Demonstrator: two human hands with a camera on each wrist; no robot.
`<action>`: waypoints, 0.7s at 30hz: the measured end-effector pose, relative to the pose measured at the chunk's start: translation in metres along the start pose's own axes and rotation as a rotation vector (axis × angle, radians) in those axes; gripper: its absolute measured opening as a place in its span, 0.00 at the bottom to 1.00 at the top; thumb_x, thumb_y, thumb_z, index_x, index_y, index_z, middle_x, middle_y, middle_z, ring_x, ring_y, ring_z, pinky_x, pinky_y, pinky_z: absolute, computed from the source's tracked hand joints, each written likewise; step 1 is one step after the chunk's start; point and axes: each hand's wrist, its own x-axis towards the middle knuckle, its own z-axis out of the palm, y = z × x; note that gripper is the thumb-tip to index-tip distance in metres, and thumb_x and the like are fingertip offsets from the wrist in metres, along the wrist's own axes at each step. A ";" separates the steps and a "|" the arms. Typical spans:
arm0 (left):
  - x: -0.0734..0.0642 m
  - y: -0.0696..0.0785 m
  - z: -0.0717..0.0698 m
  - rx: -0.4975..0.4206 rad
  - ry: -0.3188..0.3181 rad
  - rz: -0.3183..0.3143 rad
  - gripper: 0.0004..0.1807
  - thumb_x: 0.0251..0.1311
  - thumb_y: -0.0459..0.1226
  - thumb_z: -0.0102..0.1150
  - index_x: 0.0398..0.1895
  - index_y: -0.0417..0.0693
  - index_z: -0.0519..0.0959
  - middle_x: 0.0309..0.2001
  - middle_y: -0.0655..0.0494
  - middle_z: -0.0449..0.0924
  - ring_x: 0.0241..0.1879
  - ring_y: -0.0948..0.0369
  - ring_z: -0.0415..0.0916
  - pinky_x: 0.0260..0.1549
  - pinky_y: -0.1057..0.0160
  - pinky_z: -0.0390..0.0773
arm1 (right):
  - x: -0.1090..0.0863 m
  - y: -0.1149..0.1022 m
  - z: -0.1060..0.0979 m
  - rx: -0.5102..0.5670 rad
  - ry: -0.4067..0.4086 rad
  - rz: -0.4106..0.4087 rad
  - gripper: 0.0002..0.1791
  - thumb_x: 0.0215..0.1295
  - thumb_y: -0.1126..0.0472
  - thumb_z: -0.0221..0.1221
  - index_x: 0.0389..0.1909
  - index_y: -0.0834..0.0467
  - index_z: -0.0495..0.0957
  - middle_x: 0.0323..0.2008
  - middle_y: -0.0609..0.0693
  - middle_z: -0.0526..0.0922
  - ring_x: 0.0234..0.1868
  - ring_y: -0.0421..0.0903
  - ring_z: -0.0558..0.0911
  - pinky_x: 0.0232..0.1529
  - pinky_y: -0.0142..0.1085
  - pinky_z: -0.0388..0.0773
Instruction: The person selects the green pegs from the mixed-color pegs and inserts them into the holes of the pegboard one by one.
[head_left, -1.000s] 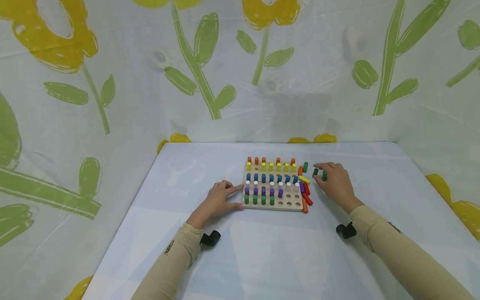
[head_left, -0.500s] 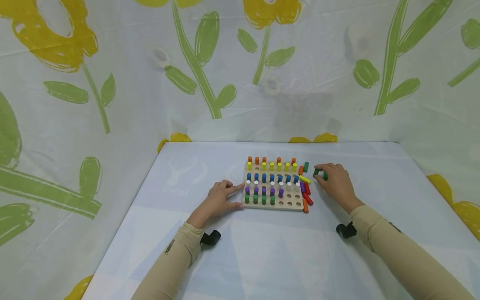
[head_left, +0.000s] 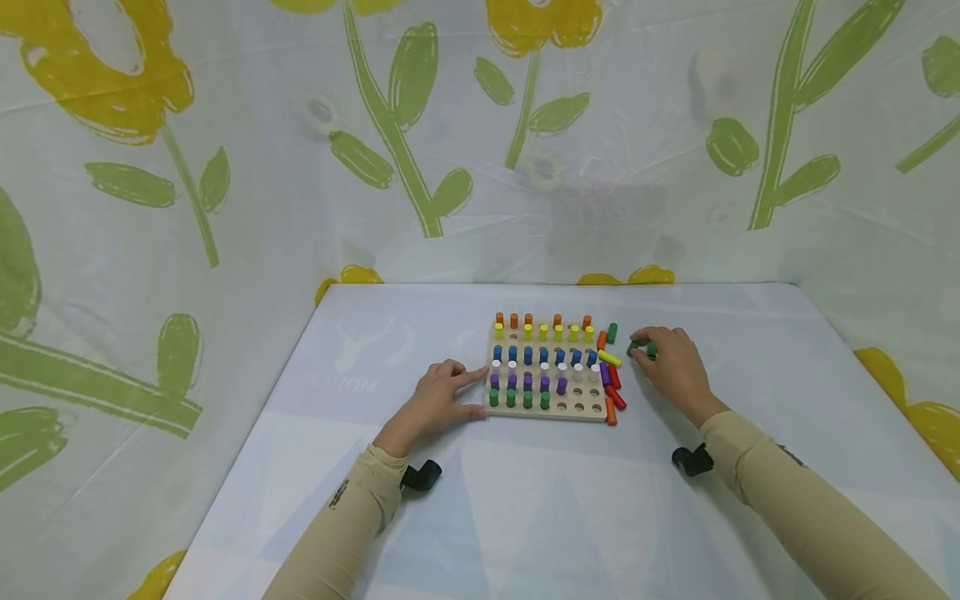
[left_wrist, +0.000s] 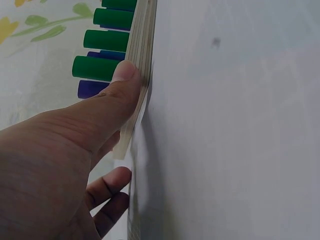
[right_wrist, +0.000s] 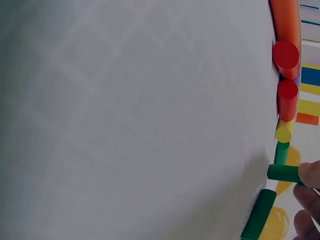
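The left hand [head_left: 438, 398], forefinger extended, touches the pegboard [head_left: 553, 417] to its right, likely steadying it, while the right hand [head_left: 670, 360] pinches a green peg [right_wrist: 283, 173] by one end, seemingly leaving the other free.

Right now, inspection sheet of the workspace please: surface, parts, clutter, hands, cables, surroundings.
Surface: pale tabletop, faint printed pattern.
Job's things: pegboard with rows of coloured pegs, some holes unfilled; loose pegs beside its right edge.
Clutter: nothing seen beyond loose pegs.
Left hand: thumb and index finger against the pegboard's edges.
Right hand: pinches a green peg; another green peg nearby.
Cables: nothing seen.
Surroundings: flower-print backdrop; black device at each wrist.
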 end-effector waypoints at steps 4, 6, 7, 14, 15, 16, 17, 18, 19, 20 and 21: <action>0.000 0.000 0.000 -0.003 0.001 0.001 0.43 0.57 0.59 0.70 0.76 0.69 0.66 0.57 0.52 0.66 0.58 0.51 0.60 0.57 0.51 0.66 | -0.001 0.000 -0.001 0.004 0.007 0.001 0.15 0.71 0.62 0.63 0.53 0.65 0.79 0.47 0.62 0.83 0.48 0.59 0.72 0.53 0.54 0.72; -0.001 0.001 -0.001 -0.003 0.000 0.002 0.43 0.57 0.59 0.70 0.76 0.69 0.66 0.57 0.52 0.66 0.58 0.51 0.60 0.57 0.51 0.67 | -0.001 0.000 -0.001 0.006 0.009 0.002 0.15 0.71 0.62 0.63 0.53 0.65 0.79 0.47 0.62 0.83 0.48 0.59 0.72 0.53 0.54 0.73; -0.001 0.001 -0.001 -0.004 0.000 0.002 0.43 0.57 0.59 0.70 0.76 0.69 0.66 0.57 0.52 0.66 0.58 0.52 0.60 0.57 0.51 0.67 | -0.001 0.000 -0.001 0.008 0.009 0.003 0.15 0.70 0.62 0.63 0.53 0.65 0.79 0.47 0.62 0.83 0.48 0.59 0.72 0.52 0.54 0.73; -0.001 0.001 0.000 -0.003 -0.005 0.007 0.43 0.57 0.59 0.70 0.76 0.69 0.65 0.57 0.52 0.66 0.58 0.52 0.60 0.57 0.51 0.66 | -0.002 0.000 0.000 0.019 0.014 0.009 0.15 0.70 0.63 0.63 0.53 0.66 0.79 0.47 0.63 0.83 0.49 0.59 0.72 0.53 0.54 0.73; -0.001 0.001 -0.001 -0.002 -0.001 0.015 0.43 0.57 0.59 0.70 0.76 0.68 0.66 0.57 0.52 0.66 0.57 0.52 0.60 0.57 0.51 0.66 | -0.002 0.000 0.000 0.019 0.016 0.010 0.15 0.70 0.63 0.62 0.53 0.66 0.79 0.47 0.63 0.83 0.49 0.59 0.72 0.54 0.54 0.73; -0.001 0.000 -0.001 0.001 0.003 0.023 0.43 0.57 0.58 0.70 0.76 0.68 0.66 0.57 0.52 0.66 0.57 0.52 0.60 0.57 0.51 0.66 | -0.002 0.000 0.000 0.020 0.018 0.010 0.14 0.70 0.63 0.62 0.53 0.66 0.79 0.47 0.63 0.83 0.49 0.59 0.72 0.54 0.54 0.73; -0.001 0.000 -0.001 0.003 0.007 0.030 0.42 0.57 0.58 0.70 0.76 0.67 0.67 0.56 0.52 0.66 0.57 0.51 0.61 0.58 0.51 0.66 | -0.002 -0.001 0.000 0.021 0.021 0.010 0.14 0.70 0.63 0.62 0.53 0.66 0.80 0.47 0.62 0.83 0.49 0.59 0.72 0.54 0.54 0.73; -0.001 0.000 -0.001 0.005 0.009 0.035 0.42 0.58 0.58 0.70 0.76 0.67 0.67 0.56 0.52 0.66 0.57 0.51 0.61 0.58 0.51 0.65 | -0.002 -0.001 0.001 0.021 0.023 0.010 0.14 0.70 0.63 0.62 0.53 0.65 0.80 0.47 0.62 0.83 0.49 0.59 0.72 0.54 0.54 0.73; -0.001 0.000 -0.001 0.007 0.012 0.041 0.42 0.58 0.58 0.70 0.76 0.66 0.67 0.56 0.52 0.67 0.57 0.51 0.61 0.58 0.50 0.65 | -0.002 -0.001 0.001 0.023 0.025 0.009 0.14 0.70 0.63 0.62 0.53 0.65 0.80 0.47 0.62 0.83 0.49 0.59 0.72 0.54 0.54 0.74; -0.001 0.000 -0.001 0.010 0.015 0.047 0.42 0.58 0.57 0.70 0.76 0.66 0.67 0.56 0.52 0.67 0.56 0.51 0.61 0.58 0.50 0.65 | -0.003 -0.001 0.001 0.025 0.027 0.008 0.14 0.70 0.63 0.62 0.52 0.65 0.80 0.47 0.62 0.83 0.49 0.59 0.72 0.54 0.54 0.74; -0.001 -0.001 -0.001 0.011 0.017 0.049 0.42 0.58 0.58 0.70 0.76 0.66 0.67 0.56 0.52 0.67 0.56 0.51 0.61 0.58 0.50 0.65 | -0.003 -0.002 0.000 0.029 0.030 0.008 0.14 0.70 0.63 0.62 0.52 0.65 0.80 0.46 0.62 0.83 0.49 0.59 0.72 0.54 0.55 0.74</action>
